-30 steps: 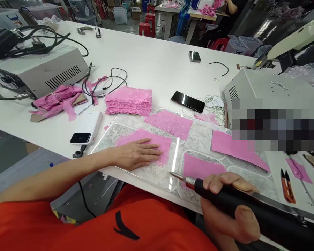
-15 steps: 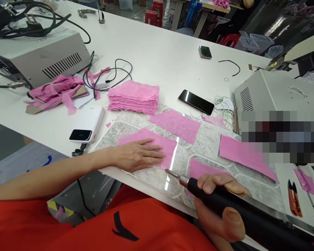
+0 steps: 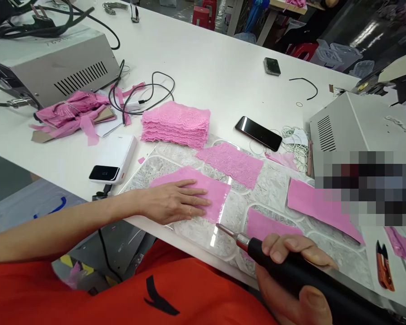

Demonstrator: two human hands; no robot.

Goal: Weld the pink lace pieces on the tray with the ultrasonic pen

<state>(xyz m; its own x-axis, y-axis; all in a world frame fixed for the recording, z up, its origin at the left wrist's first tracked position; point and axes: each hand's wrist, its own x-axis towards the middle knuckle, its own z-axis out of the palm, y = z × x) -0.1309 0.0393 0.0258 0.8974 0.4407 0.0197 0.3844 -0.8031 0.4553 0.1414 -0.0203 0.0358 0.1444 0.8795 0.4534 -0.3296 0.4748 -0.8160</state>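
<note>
In the head view, a pink cloth (image 3: 218, 189) lay on the near left part of the patterned mat (image 3: 274, 180) and was pressed flat beneath the left hand (image 3: 172, 203), whose fingers were extended with nothing gripped. By the right hand (image 3: 277, 295), a black-handled tool (image 3: 291, 273) was grasped over the mat's near edge, its metal tip (image 3: 225, 231) aimed at the cloth's near right corner. The cloth could be creased if pressed unevenly, and it could be snagged, or the left hand jabbed, if the tip were swung toward the mat's left side. Whether cloth or mat was touched by the tip could not be told. The cloth's middle was covered, the tool's rear was cut off by the frame, and the grey box (image 3: 341, 117) right of the mat was partly masked by pixelation.
</note>
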